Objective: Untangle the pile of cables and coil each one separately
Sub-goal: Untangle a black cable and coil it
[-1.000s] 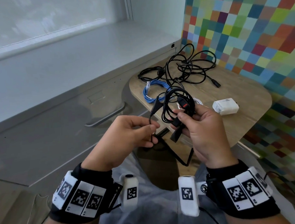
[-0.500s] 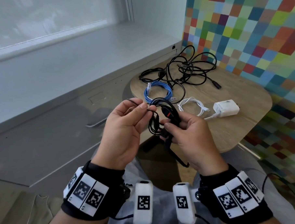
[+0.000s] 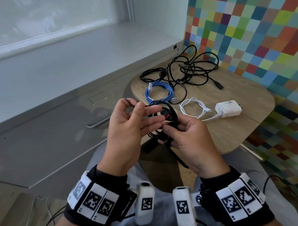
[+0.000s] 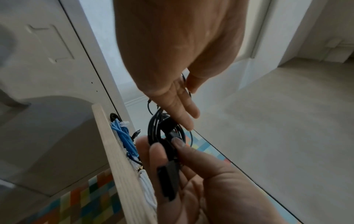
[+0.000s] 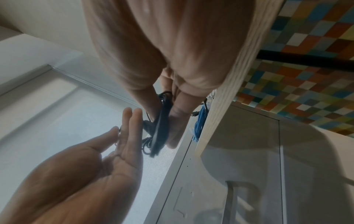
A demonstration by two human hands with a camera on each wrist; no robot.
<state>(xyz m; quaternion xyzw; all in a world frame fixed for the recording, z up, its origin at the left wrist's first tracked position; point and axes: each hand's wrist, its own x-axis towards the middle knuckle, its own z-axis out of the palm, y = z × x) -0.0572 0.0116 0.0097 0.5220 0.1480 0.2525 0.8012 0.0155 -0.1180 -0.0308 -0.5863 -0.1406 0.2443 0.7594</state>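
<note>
While both hands sit mid-air over the lap, R hand (image 3: 194, 141) grips a black cable coil (image 3: 163, 115), thumb on top & fingers curled under, clamping coil plus its flat black plug body (image 4: 168, 180). Coil has a red-marked connector (image 3: 166, 113) at its 12 o'clock. L hand (image 3: 128, 130) is mostly spread, fingers (image 3: 151, 111) straight and reaching toward the coil; thumb and index lightly pinch a thin black cable tail (image 3: 129, 102) that sticks out at about 10 o'clock from the hand. In the R wrist view the L palm faces up w/ fingers extended just beside the coil.

Room: hands are just off the near edge of the round wooden table (image 3: 239, 131), at its 7 o'clock. Gray cabinet front (image 3: 52, 134) lies at 9 o'clock of the hands, open air between.

On the table: tangled black cable pile (image 3: 191, 71) at 12 o'clock, loops crossing each other, one barrel end (image 3: 218, 86) trailing to 3 o'clock. Blue cable (image 3: 159, 93) coiled loosely, just beside the pile at its 7 o'clock. White cable (image 3: 194, 107) looped, joined to white charger (image 3: 228, 108) at its 3 o'clock. Checkered multicolor wall (image 3: 252, 31) borders the table's far side.
</note>
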